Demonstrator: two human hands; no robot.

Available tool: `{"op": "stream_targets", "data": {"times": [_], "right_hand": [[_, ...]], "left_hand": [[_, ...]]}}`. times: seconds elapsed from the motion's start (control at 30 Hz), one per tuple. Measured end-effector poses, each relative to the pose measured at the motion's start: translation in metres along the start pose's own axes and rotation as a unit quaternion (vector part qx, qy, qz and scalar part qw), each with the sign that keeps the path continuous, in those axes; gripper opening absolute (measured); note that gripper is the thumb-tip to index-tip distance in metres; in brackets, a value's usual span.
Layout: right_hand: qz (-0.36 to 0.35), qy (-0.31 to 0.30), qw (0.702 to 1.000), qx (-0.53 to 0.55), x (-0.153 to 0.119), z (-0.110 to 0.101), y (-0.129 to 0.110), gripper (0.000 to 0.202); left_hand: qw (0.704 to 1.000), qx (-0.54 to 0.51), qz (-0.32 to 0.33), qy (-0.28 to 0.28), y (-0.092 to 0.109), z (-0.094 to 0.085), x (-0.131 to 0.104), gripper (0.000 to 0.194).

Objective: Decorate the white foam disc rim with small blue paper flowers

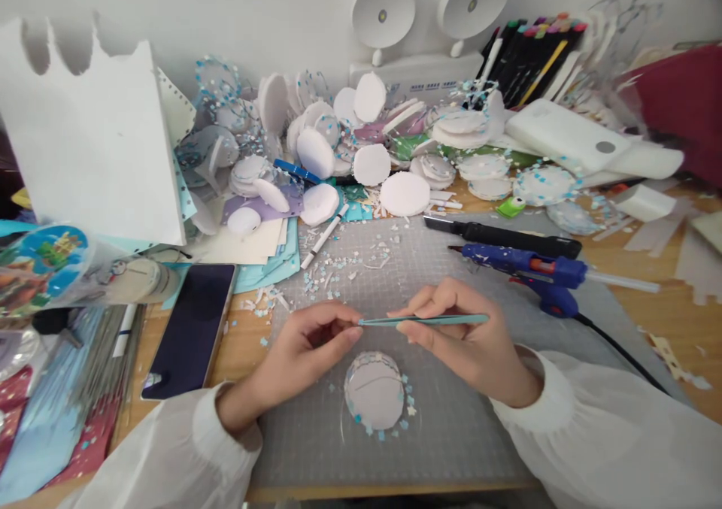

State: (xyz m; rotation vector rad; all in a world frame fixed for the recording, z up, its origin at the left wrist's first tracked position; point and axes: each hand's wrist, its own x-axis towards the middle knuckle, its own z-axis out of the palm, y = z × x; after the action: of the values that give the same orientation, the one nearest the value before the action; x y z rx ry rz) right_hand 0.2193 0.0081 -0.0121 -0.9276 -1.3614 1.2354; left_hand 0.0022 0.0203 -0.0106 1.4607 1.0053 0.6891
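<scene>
Cluttered with white discs (pixel 404 193) and paper scraps, your table (pixel 671 313) carried a grey cutting mat (pixel 451 434). Your right hand (pixel 471 340) pinched teal tweezers (pixel 423 319) level, and your left hand (pixel 307 343) closed its fingertips on their tip. Just below both hands lay a round disc with blue flecks (pixel 375 390). Beyond your right hand rested a blue glue gun (pixel 530 272) and a black knife (pixel 502 236); a phone (pixel 189 328) lay left of your left hand.

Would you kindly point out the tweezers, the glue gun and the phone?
tweezers (pixel 429 319), head view, middle of the teal shaft.
glue gun (pixel 535 270), head view, blue body.
phone (pixel 189 328), head view, centre of the dark screen.
</scene>
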Motion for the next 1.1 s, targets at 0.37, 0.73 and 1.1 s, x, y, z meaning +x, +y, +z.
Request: {"op": "stream_targets", "data": {"times": [0.37, 0.73, 1.1], "right_hand": [[0.019, 0.019, 0.999, 0.032, 0.0021, -0.0013, -0.0001, 0.021], [0.030, -0.001, 0.999, 0.041, 0.0021, -0.0002, -0.0009, 0.021], [0.049, -0.012, 0.995, 0.087, 0.0021, -0.0007, -0.0015, 0.022]], "left_hand": [[1.000, 0.020, 0.003, -0.004, 0.0032, 0.0007, 0.0015, 0.015], [0.999, 0.044, 0.016, -0.019, 0.0049, -0.0003, 0.0029, 0.017], [0.998, 0.060, 0.004, -0.037, 0.0048, -0.0008, 0.0010, 0.018]]}}
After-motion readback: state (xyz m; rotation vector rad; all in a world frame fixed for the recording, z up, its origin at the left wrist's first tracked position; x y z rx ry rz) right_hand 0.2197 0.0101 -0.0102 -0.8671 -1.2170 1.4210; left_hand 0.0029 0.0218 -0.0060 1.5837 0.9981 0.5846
